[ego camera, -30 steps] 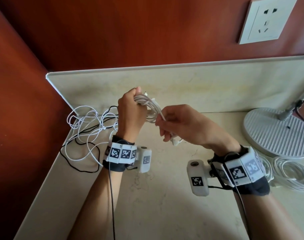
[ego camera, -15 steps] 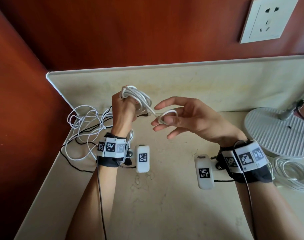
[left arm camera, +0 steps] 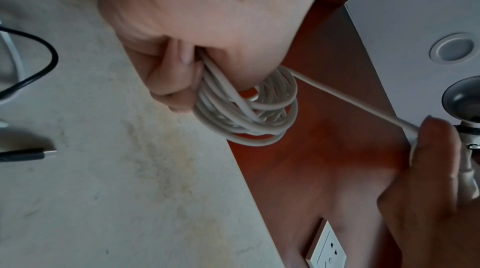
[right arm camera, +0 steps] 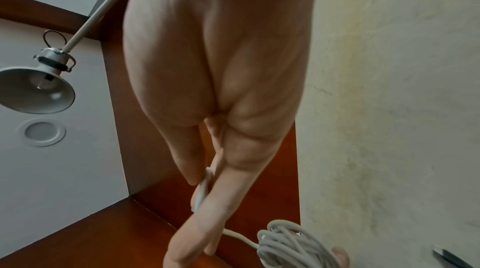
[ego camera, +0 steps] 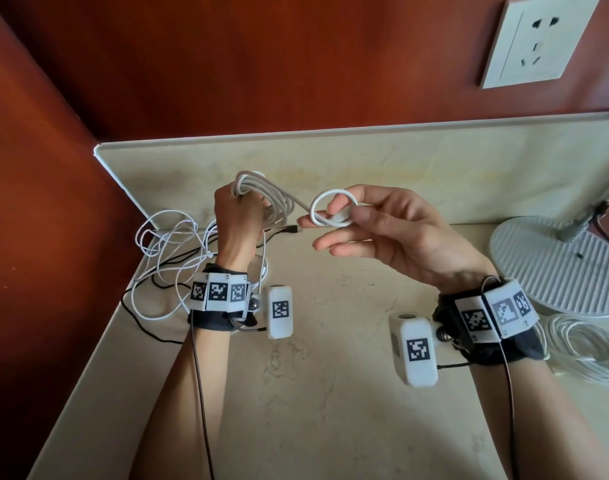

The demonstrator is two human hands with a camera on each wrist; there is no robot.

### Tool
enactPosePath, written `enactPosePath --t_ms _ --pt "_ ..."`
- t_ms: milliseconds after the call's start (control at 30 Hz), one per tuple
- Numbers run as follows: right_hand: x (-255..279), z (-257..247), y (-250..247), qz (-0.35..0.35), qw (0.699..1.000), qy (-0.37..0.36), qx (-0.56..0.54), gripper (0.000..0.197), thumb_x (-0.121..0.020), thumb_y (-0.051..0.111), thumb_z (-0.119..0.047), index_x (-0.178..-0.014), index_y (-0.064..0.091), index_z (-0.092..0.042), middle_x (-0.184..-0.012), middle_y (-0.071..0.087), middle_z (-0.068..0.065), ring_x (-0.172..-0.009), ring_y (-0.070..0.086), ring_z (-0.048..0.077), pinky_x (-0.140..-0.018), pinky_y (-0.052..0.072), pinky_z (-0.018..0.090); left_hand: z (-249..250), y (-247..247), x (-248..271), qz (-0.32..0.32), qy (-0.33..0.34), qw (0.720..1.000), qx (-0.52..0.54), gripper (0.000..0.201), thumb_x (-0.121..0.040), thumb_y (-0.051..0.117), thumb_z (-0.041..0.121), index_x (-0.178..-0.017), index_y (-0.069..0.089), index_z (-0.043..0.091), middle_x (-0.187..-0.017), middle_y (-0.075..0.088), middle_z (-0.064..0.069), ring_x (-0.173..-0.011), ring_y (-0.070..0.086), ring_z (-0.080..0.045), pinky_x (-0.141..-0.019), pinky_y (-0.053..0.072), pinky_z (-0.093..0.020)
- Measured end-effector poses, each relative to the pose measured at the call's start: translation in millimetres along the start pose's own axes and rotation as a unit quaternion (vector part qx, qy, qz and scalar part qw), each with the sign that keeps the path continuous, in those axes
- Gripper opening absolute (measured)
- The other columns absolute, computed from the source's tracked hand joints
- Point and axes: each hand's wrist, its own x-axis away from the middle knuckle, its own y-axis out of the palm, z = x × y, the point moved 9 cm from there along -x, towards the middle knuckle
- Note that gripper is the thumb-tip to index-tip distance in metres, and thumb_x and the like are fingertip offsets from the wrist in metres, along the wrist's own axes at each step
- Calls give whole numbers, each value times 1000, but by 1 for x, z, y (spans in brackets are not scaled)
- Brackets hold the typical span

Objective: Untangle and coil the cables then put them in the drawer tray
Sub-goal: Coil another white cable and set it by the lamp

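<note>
1. Left hand (ego camera: 239, 220) is clenched round a white cable coil (ego camera: 268, 199), held up over the counter (ego camera: 296, 393), just right of the tangled cables (ego camera: 178, 258) in the counter's left rear corner.
2. Right hand (ego camera: 382, 230) pinches the coil's free tail between thumb and index; the other fingers are spread loose. The tail forms a small loop (ego camera: 332, 211) just right of the coil, joined to it by one short straight run.
3. Change: 1.0 s ago both hands were close together at the bundle, with the right gripping the end low beside it. Half a second ago the right hand had opened out with a small loop on its fingers; now the loop is bigger, rounder and lifted clear of the coil.
4. Reading: main winding looks finished. The loop is probably the tie-off: wrap or tuck the tail so the coil holds. Not secured yet.
5. Left wrist view: turns are stacked in the fist, a few crossing. Ease the grip before tie-off and they'll likely spring.
6. Remaining: the tangle beside the coil holds white cable plus a black USB cable (ego camera: 289, 230), untouched. One coiled white cable (ego camera: 587, 344) lies on the counter by the lamp base (ego camera: 556, 265), far right of the coil.
7. No drawer tray in view; nothing stowed that I can see.
</note>
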Motion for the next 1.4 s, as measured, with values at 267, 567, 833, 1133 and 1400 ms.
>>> enactPosePath --t_ms 267,567,833,1133,1400 --pt "-3 10 -25 144 981 42 123 16 -102 59 -7 -110 66 6 -95 76 27 -82 78 31 -72 64 33 -1 1 -3 0 23 1000 -9 40 -90 43 3 -76 72 26 -65 68 6 -56 57 -10 -48 37 -20" --pt "-4 10 -41 192 938 23 287 24 -100 54 2 -93 76 -6 -58 64 13 -46 52 23 -50 43 28 7 0 -2 12 77 997 -6 34 -89 46 18 -68 70 30 -68 67 10 -70 61 -11 -68 48 -29" --pt "-2 21 -3 -47 985 23 167 28 -98 60 -22 -108 68 2 -83 60 10 -70 53 20 -61 45 28 -3 -16 -14 41 59 997 -31 32 -73 44 6 -70 68 25 -67 67 2 -65 59 -16 -57 48 -28" --pt "-16 26 -22 97 971 4 217 21 -101 65 -15 -118 66 -3 -103 74 12 -81 65 23 -67 54 35 7 -10 -11 70 130 986 -74 28 -103 52 12 -87 75 13 -72 65 10 -58 53 6 -63 41 -17" --pt "-14 4 -28 177 862 -121 459 43 -101 66 -19 -142 52 -17 -142 57 -11 -134 53 9 -110 48 35 34 33 15 -135 290 920 -228 21 -88 63 15 -81 58 34 -79 60 21 -81 59 0 -76 51 -27"
